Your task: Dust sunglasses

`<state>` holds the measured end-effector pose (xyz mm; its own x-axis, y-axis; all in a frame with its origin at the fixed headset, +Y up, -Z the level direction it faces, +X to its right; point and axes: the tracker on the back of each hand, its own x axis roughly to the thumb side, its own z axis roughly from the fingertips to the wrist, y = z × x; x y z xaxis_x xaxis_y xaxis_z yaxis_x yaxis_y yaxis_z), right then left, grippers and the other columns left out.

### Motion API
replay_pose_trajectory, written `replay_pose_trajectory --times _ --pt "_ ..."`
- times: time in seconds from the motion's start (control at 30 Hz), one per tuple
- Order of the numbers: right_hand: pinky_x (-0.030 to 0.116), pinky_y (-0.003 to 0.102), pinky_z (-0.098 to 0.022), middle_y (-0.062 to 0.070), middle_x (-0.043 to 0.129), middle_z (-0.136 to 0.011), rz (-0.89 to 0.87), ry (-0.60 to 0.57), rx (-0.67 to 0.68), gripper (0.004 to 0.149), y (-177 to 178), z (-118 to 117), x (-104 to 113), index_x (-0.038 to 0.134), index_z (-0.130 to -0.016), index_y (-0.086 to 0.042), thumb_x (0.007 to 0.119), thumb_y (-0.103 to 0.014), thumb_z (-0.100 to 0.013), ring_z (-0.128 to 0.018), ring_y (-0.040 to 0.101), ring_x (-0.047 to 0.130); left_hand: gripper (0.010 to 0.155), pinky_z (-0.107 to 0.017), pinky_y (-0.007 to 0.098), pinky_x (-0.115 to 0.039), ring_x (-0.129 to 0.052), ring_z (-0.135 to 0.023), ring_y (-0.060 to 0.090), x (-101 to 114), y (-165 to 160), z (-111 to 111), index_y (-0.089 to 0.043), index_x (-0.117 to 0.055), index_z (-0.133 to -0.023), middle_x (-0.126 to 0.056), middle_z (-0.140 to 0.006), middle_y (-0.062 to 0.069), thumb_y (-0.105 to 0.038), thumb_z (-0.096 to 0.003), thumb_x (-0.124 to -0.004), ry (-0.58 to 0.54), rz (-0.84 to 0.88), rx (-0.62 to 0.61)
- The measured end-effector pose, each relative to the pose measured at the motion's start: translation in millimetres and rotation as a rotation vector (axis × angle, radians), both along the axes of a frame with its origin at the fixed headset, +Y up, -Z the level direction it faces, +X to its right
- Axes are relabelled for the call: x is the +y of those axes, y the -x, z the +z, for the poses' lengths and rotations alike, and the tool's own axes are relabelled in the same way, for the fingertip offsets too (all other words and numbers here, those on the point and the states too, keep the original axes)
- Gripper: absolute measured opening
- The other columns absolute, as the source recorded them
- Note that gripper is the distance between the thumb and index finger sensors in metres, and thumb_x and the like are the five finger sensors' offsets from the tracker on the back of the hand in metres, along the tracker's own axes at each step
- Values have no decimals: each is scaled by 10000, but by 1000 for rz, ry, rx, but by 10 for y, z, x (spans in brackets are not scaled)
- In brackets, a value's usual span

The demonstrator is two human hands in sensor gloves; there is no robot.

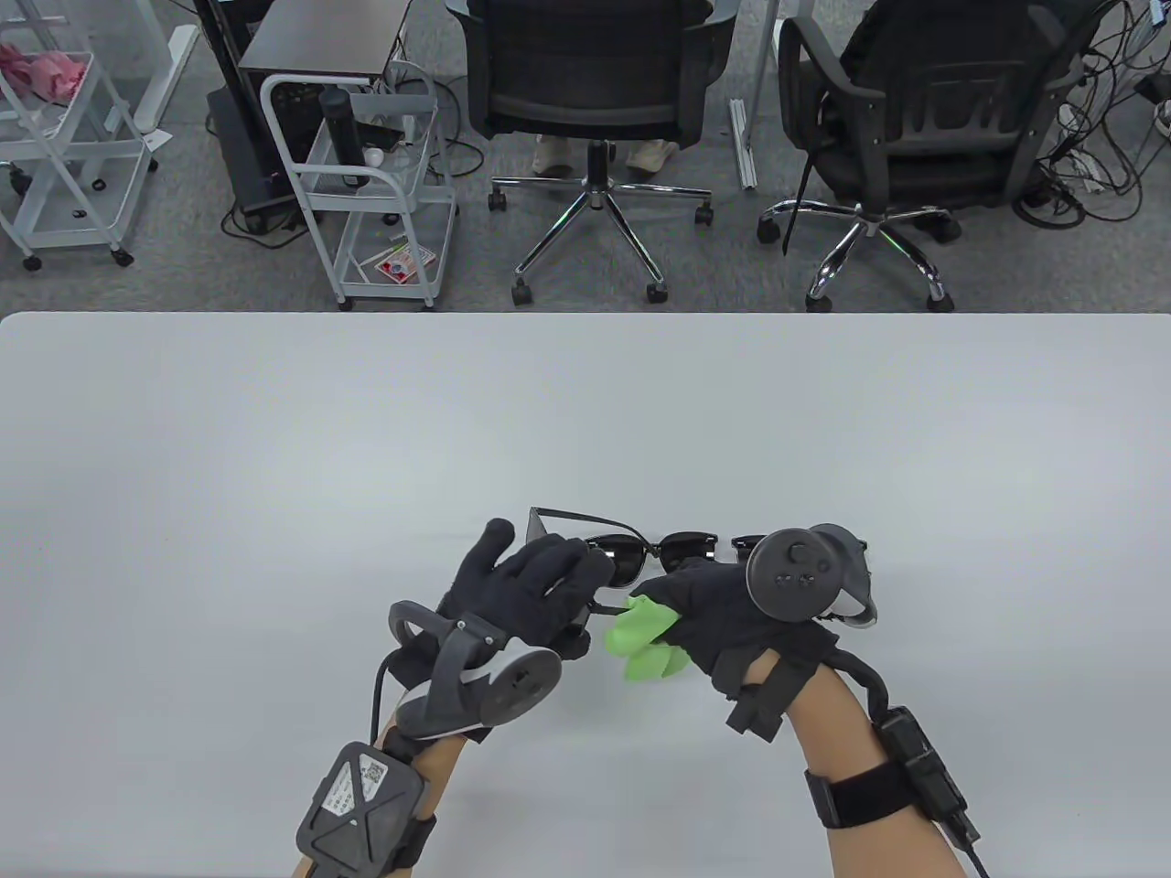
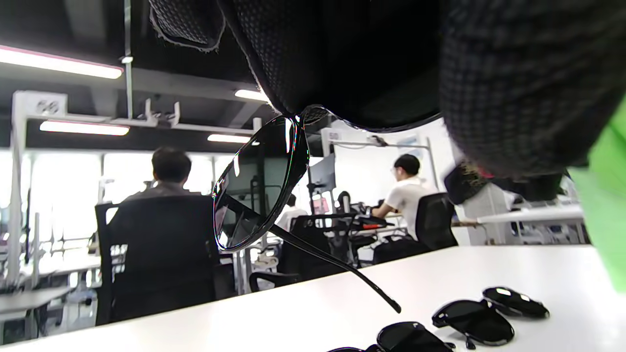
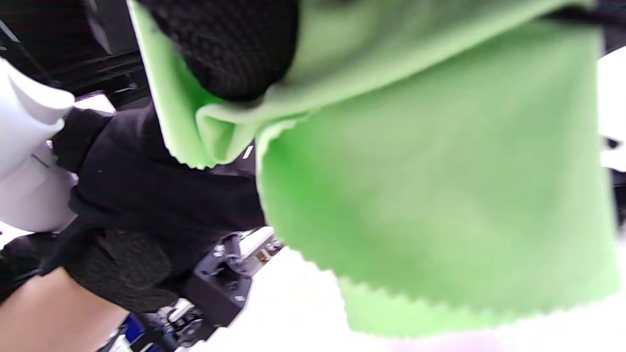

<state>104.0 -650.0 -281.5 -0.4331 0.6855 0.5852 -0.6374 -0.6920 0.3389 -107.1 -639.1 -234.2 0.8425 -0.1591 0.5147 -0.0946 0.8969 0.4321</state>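
Held sunglasses [image 1: 585, 549] sit lower centre of the table view, lifted off the desk [image 1: 274, 439] in the left hand [image 1: 526, 585]. One temple arm sticks out toward upper left; the other points down toward the desk, clear in the left wrist view, where one dark lens [image 2: 259, 186] hangs just under the glove. Left fingers [image 1: 558, 562] are curled round the frame at that lens, clamped on it.

Right hand [image 1: 723, 613] is just right of the left one, nearly touching it. It pinches a green microfibre cloth [image 1: 645, 636]; the cloth bunches out between the two hands and hangs down. Right wrist view: a gloved fingertip [image 3: 234, 49] presses into a fold of the cloth [image 3: 430, 186], and the zigzag-cut edge dangles below. So right fingers are closed on the cloth. Can't tell whether the cloth touches the lens.

More sunglasses [image 1: 695, 547] lie on the desk just behind the hands, partly hidden by the right-hand tracker [image 1: 805, 572]. Left wrist view shows them as dark lenses [image 2: 472, 320] flat on the desk at lower right.

Beyond the desk's far edge: two black office chairs [image 1: 595, 91], a white wire cart [image 1: 366, 183] at upper left, and cables on the floor at upper right. Left wrist view also shows two people seated at other desks in the background.
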Motion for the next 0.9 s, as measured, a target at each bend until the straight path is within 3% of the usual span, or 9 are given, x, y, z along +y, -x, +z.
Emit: replay_pose_trajectory --times 0.1,0.4,0.63,0.7,0.8,0.9 --pt "674 667 -587 61 1060 -605 -25 -27 -11 419 52 66 41 951 -738 -98 851 -347 -416 -555 324 1042 898 -813 456 -621 -924 -955 9 -5 -35 40 -541 -557 -965 -746 -1017 -239 -651 -177 -973 -24 -19 -5" --pt "680 654 -589 43 1060 -594 43 -31 -27 420 -27 -22 25 949 -738 -117 840 -365 -417 -538 296 1051 874 -811 437 -637 -920 -951 -33 36 113 -70 -579 -626 -948 -747 -1012 -275 -671 -157 -986 29 45 27" --pt "675 659 -587 51 1060 -594 -17 31 -85 419 -293 -98 -56 950 -741 -107 842 -360 -424 -539 307 1047 878 -814 452 -625 -923 -958 -22 19 320 -180 -556 -609 -968 -747 -1024 -255 -672 -172 -963 142 176 51" --pt "664 663 -590 58 1055 -647 -22 33 -103 423 -305 -95 -72 935 -769 -115 837 -359 -437 -599 334 1036 886 -820 463 -611 -936 -951 -4 3 321 -197 -529 -591 -986 -751 -1028 -238 -683 -180 -926 187 170 39" --pt "613 695 -605 78 972 -868 -92 -3 -168 488 -361 -81 -53 849 -883 -125 812 -373 -464 -796 417 931 900 -824 479 -596 -955 -929 11 -37 371 -246 -490 -602 -1002 -772 -1018 -212 -715 -181 -893 291 217 25" --pt "605 702 -610 85 930 -916 -218 -103 -276 503 -410 -20 42 824 -905 -128 818 -366 -462 -832 430 900 909 -815 490 -606 -997 -874 36 -66 440 -307 -443 -624 -1012 -807 -992 -180 -754 -190 -859 389 310 31"
